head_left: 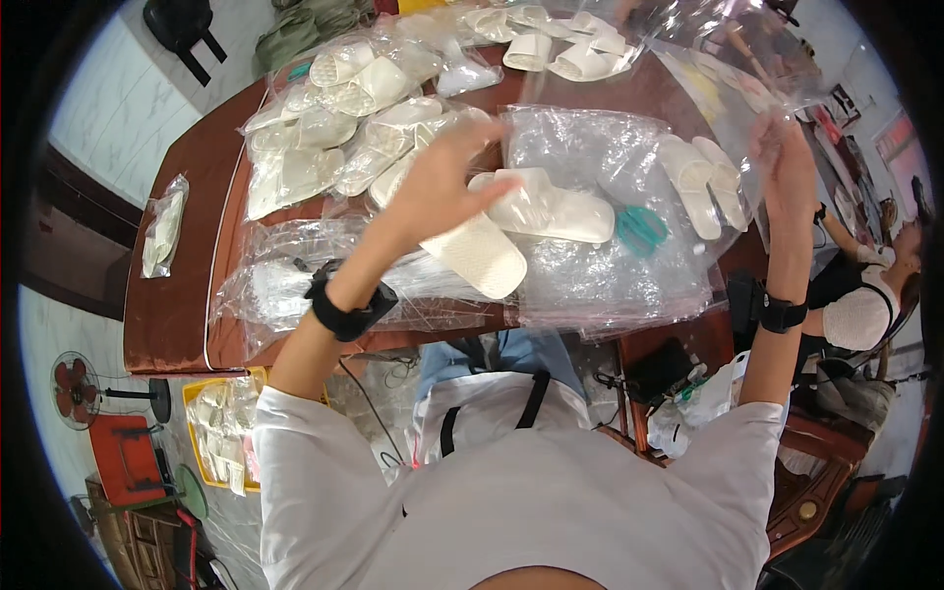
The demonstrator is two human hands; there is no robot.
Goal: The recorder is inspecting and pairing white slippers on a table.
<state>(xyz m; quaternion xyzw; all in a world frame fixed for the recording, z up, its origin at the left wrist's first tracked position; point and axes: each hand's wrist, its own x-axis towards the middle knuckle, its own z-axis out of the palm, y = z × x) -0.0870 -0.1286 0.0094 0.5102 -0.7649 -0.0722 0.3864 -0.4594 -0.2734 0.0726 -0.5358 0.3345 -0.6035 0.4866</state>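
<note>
My left hand (440,189) is raised over the brown table (187,295) and grips a pair of white slippers (516,228), one sole pointing toward me and the other lying across to the right. My right hand (787,169) is lifted at the right and pinches the edge of a clear plastic bag (723,84) that hangs open above the table. Black bands sit on both wrists. Under the slippers lies a stack of clear bags (600,280).
Another white slipper pair (703,182) and teal scissors (640,228) rest on the bag stack. Bagged slippers (334,128) are heaped at the back left, with loose ones (575,54) behind. A yellow crate (221,433) and a fan (74,388) stand on the floor. Another person (865,310) sits at the right.
</note>
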